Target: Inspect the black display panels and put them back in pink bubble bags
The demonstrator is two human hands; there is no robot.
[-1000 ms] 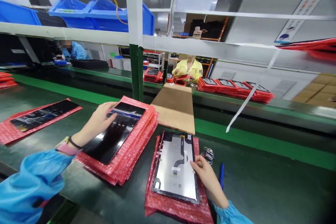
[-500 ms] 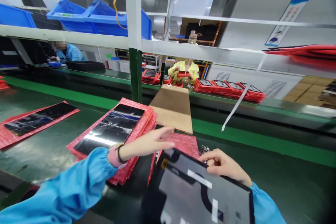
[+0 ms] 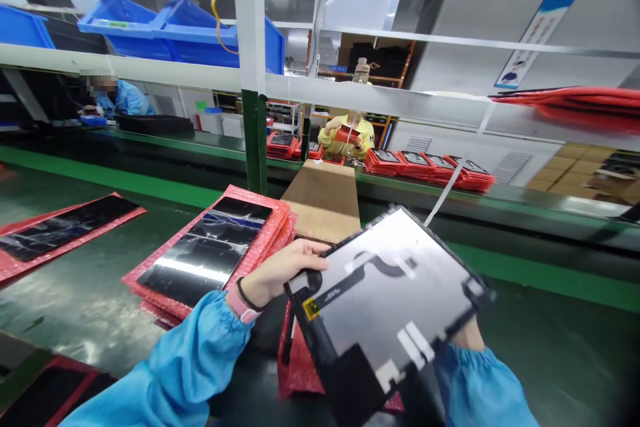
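A tablet screen (image 3: 395, 273) is held tilted above the bench, its grey back with white tape strips, black edging and a dark flex cable turned toward me. My left hand (image 3: 295, 267) pinches its upper left edge, thumb over the near side. My right hand (image 3: 469, 335) is at the right edge; its fingers are hidden behind the screen. Beneath lies a red bubble-wrap sleeve (image 3: 300, 363), partly covered. To the left of my left hand, a black glossy screen (image 3: 210, 247) rests face up on a stack of red bubble-wrap sleeves (image 3: 280, 227).
Another screen (image 3: 65, 223) lies on red wrap at far left. A brown board (image 3: 325, 200) bridges toward the far bench, where a person in yellow (image 3: 353, 133) handles a red item beside red stacks (image 3: 430, 170). A white post (image 3: 250, 27) and blue bins (image 3: 170, 30) stand ahead.
The screen has been lifted and tipped up, showing more of its back. My left hand has closed on its left edge; my right hand has gone from the top edge to behind the right side.
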